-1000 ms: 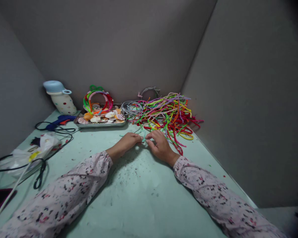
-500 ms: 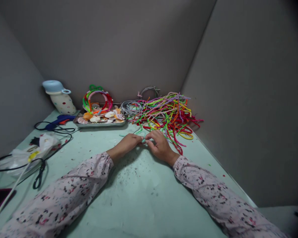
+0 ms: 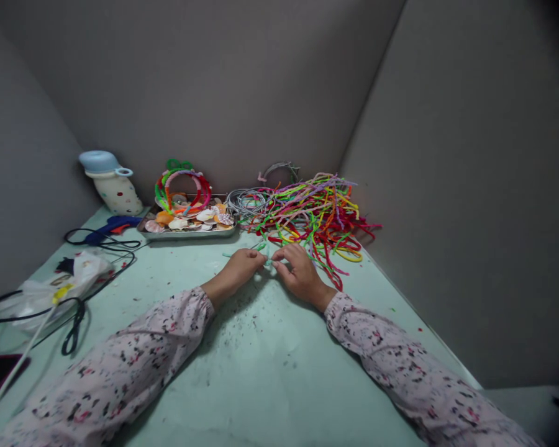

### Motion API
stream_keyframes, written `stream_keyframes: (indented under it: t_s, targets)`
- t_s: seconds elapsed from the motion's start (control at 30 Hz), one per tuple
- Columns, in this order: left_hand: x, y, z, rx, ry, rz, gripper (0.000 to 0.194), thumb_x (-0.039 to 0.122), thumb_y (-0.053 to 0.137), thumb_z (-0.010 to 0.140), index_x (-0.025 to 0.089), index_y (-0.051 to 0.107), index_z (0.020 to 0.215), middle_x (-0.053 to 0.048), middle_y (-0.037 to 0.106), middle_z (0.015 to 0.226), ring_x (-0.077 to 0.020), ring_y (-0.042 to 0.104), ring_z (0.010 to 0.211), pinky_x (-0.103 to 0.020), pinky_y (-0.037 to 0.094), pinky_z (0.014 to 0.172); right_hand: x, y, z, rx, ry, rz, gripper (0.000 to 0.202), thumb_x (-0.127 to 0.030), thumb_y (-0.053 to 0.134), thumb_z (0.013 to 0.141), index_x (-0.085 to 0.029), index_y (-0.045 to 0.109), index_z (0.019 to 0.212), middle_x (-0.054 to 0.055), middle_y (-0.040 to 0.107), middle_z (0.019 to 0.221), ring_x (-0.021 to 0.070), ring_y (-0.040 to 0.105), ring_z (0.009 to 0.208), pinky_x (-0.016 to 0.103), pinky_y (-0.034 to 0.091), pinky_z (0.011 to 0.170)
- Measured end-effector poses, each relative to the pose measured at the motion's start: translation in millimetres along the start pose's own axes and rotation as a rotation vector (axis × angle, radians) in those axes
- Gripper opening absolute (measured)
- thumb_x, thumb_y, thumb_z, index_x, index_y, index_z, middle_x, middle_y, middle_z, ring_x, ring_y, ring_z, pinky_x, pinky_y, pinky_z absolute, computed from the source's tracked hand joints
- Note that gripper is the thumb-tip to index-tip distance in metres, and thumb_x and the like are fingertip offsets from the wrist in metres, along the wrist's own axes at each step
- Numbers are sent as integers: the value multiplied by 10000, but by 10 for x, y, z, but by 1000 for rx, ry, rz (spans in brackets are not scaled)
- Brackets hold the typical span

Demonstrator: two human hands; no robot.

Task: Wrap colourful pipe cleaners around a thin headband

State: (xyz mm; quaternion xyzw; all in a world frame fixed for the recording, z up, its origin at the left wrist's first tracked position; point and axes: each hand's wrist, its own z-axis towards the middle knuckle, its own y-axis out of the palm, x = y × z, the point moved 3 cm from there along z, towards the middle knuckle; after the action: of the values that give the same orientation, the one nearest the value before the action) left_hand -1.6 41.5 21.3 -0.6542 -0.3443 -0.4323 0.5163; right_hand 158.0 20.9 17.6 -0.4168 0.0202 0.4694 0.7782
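Observation:
My left hand [image 3: 245, 266] and my right hand [image 3: 299, 272] meet above the middle of the table, fingertips close together. Between them is a mint-green pipe cleaner [image 3: 268, 253], pinched by both hands. One end of it sticks out to the left behind my left hand; a short piece stands up between the fingertips. How it is bent or twisted at the fingers is too small to make out. Just beyond my hands lies a tangled heap of coloured pipe cleaners [image 3: 317, 211].
A metal tray [image 3: 190, 234] of seashells [image 3: 205, 215] carries several fuzzy coloured hoops [image 3: 162, 189]. Beside it lie coiled grey wires [image 3: 249, 202]. A bottle [image 3: 116, 192], blue-handled pliers [image 3: 112, 228], black cable [image 3: 77, 329] and plastic bags [image 3: 88, 267] are at the left. Grey partitions [image 3: 223, 93] surround the table.
My left fingertips have shifted slightly left, away from the right ones, and more of the mint-green pipe cleaner shows between them. My right hand has hardly moved.

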Motion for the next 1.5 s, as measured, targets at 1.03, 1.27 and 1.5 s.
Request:
stream_keyframes:
  t_s: [1.03, 1.27, 1.5]
  targets:
    - [19, -40, 11, 12, 168, -79, 193, 332, 712, 638, 170, 655, 726, 9, 583, 605, -103, 451, 517, -269, 368, 544, 23, -29, 6, 64, 73, 18, 104, -191, 529, 862, -224, 605, 925, 38, 628, 896, 221, 537, 920, 380, 384, 843]
    - [-6, -8, -16, 39, 211, -44, 203, 331, 681, 671, 150, 660, 760, -7, 636, 690, -126, 532, 613, -254, 403, 594, 8, -51, 28, 23, 38, 45, 158, -130, 536, 815, -220, 610, 921, 38, 630, 904, 217, 538, 917, 376, 389, 849]
    - [-93, 18, -16, 49, 255, -27, 224, 346, 657, 697, 149, 674, 801, -22, 653, 753, -145, 561, 693, -250, 424, 641, 28, -37, 31, -31, 43, 25, 156, -141, 532, 805, -216, 608, 919, 49, 624, 913, 226, 532, 923, 389, 389, 861]
